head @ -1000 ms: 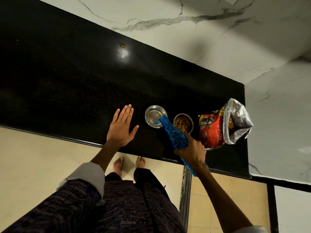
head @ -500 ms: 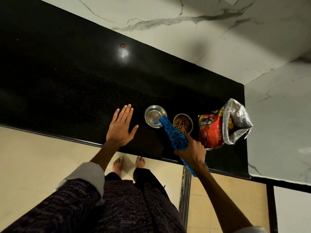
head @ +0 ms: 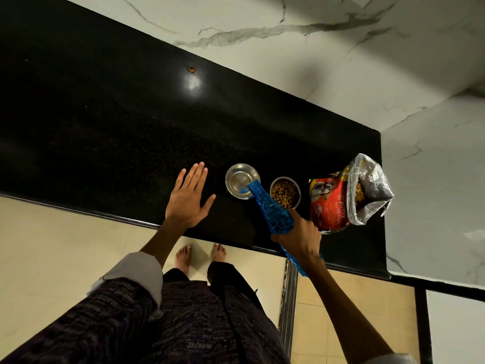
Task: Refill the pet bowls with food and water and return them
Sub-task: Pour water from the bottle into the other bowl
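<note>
Two steel bowls stand side by side on the black counter (head: 105, 122), near its front edge. Taking the water bowl (head: 242, 181) as the landmark: it holds clear liquid, and the mouth of a blue bottle (head: 270, 208) is tipped over its near right rim. The right hand (head: 299, 236) grips the bottle's lower body, fingers curled round it, the bottle slanting from that hand up to the bowl. Just right of the water bowl, close but not plainly touching, is the food bowl (head: 285, 192), filled with brown kibble. Farther right of it stands a red food bag (head: 330, 206), its silver top open and kibble showing inside. Left of the water bowl, apart from it, the left hand (head: 189, 198) lies flat on the counter, fingers straight and thumb spread, holding nothing. Behind the counter rises a white marble wall (head: 288, 35). Below the counter's edge are the person's bare feet (head: 200, 254) on a pale floor.
</note>
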`<control>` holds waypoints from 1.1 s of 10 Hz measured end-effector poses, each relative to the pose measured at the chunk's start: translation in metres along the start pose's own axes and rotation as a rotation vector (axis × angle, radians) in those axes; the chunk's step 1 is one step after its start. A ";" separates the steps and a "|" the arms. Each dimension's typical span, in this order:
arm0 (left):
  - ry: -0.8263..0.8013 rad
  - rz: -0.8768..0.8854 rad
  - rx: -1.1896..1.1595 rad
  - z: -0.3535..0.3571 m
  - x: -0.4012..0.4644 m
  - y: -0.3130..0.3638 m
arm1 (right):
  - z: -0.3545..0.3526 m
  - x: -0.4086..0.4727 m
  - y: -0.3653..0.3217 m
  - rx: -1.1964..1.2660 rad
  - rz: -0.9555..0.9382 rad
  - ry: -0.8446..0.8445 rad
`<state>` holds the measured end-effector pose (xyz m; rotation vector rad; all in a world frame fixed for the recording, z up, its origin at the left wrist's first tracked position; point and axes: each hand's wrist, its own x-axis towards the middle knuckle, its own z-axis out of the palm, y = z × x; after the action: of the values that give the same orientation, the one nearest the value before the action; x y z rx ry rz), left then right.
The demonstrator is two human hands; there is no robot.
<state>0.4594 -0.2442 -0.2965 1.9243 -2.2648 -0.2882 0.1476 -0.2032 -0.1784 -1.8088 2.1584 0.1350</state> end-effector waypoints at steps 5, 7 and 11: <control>0.009 0.000 -0.015 0.000 0.000 0.000 | -0.001 -0.001 -0.001 0.010 -0.002 -0.006; 0.006 0.000 -0.020 0.000 0.000 0.000 | 0.000 -0.001 -0.003 0.019 -0.005 -0.009; 0.009 -0.006 -0.020 0.000 0.000 0.000 | -0.002 -0.002 -0.004 0.003 0.009 -0.016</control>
<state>0.4594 -0.2440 -0.2968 1.9187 -2.2422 -0.3008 0.1516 -0.2029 -0.1752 -1.7907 2.1547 0.1484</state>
